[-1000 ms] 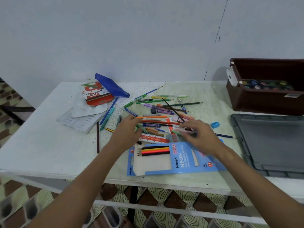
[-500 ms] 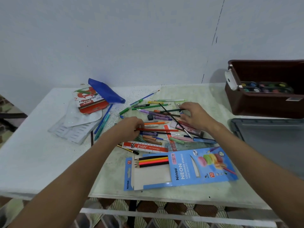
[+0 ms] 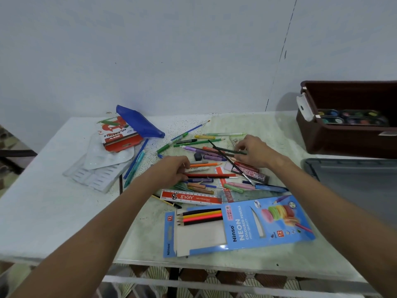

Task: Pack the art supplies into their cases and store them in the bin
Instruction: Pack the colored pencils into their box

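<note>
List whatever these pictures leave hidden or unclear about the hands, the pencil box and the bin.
- Head view: left hand fingertips curl down into the pile; which pencil they grip, if any, cannot be told.
- Right hand fingers pinch at a dark green pencil; the palm side is hidden.
- Neon pencil box: only five pencils show; the sleeve hides the rest.
- Brown bin: cut off by the right edge; its wall hides the contents beneath the paint set.

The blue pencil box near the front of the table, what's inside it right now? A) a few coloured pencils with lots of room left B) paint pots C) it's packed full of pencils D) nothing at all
A: the blue pencil box lies open at its left end, with only a few coloured pencils in a row at the top and bare white card below them.
</note>
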